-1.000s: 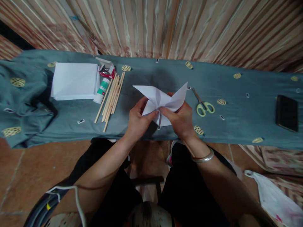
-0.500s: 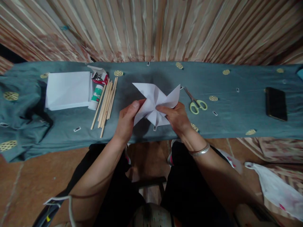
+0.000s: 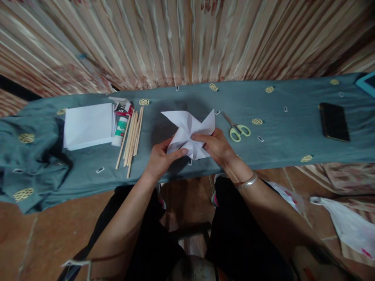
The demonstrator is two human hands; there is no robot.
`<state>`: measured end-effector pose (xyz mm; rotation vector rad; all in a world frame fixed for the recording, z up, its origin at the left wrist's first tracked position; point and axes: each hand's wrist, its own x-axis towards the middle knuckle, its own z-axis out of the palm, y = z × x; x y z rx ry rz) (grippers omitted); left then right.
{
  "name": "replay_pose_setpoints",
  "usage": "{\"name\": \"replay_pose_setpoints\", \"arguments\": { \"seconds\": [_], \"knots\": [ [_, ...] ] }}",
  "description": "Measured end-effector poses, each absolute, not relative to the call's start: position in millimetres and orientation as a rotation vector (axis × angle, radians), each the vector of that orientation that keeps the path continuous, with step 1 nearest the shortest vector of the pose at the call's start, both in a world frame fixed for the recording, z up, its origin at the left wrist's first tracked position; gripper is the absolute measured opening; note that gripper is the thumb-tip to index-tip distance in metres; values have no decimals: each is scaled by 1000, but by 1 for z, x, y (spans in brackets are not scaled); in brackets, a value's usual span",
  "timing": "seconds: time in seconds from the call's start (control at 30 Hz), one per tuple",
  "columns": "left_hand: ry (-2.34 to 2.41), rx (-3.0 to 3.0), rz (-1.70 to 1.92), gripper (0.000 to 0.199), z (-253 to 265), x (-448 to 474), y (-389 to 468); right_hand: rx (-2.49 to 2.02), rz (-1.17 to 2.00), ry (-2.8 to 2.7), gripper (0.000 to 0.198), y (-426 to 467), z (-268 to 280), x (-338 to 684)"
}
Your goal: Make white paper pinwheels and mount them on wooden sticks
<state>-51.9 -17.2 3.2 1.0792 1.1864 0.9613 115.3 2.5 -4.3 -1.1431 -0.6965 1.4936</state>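
Note:
A white paper pinwheel (image 3: 189, 127), its corners folded in to the middle, is held in the air between both my hands over the near part of the cloth-covered table. My left hand (image 3: 160, 158) grips its lower left side, thumb lying on the front and fingers hidden behind the paper. With the thumb pressed on the centre, my right hand (image 3: 218, 146) pinches it from the right, its other fingers behind. Just right of it lie scissors (image 3: 236, 128) with light green handles. Left of my left hand are several thin wooden sticks (image 3: 131, 138).
At left lie a stack of white paper (image 3: 88, 127), a glue stick (image 3: 119, 132) and an open small box (image 3: 123, 107) of metal bits. A black phone (image 3: 334, 121) rests at right, with a blue-edged object (image 3: 366, 84) beyond. A pleated curtain (image 3: 187, 43) hangs behind the table.
My left thumb has moved from the paper's left edge down and inward onto the lower front of the pinwheel. My right thumb stays at the centre. The view has tilted slightly.

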Motion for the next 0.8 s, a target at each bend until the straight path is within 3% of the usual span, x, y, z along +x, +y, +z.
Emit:
{"name": "replay_pose_setpoints", "arguments": {
  "seconds": [0.27, 0.8],
  "knots": [
    [1099, 1120, 1121, 57, 3, -45, -11, -1271, 1416, -861, 27, -2, -1, 117],
    [1165, 1155, 1294, 40, -7, -39, -10, -1224, 1301, -1110, 32, -10, -4, 108]
  ]
}}
